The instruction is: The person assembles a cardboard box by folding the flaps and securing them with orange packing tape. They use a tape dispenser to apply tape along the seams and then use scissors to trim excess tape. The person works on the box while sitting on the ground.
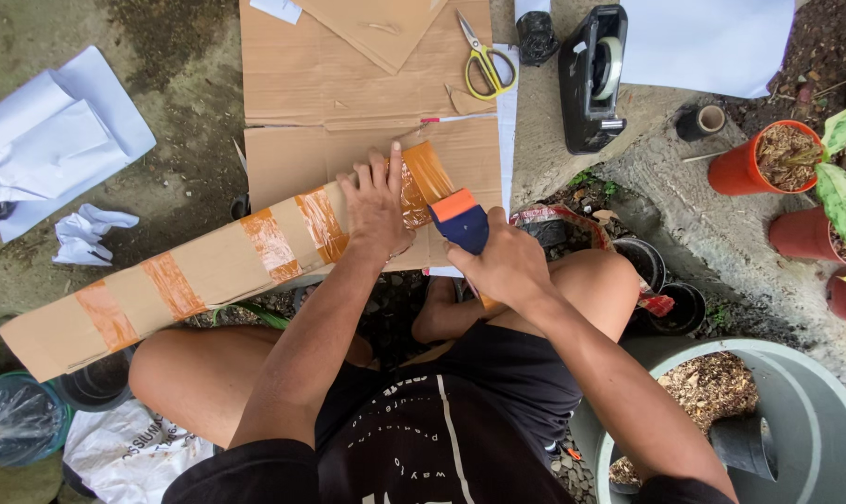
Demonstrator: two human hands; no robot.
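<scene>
Head view looks down on a seated person taping a long, flat brown cardboard strip (208, 271) banded with orange tape, which lies across the knees and over a flat cardboard sheet (348, 84) on the ground. The left hand (376, 210) presses flat, fingers spread, on the strip near its right end. The right hand (502, 261) is closed around a blue and orange tape dispenser (460, 222) just beside it, at a fresh orange band. Yellow-handled scissors (486, 61) and a black desk tape dispenser (593, 75) lie farther off.
</scene>
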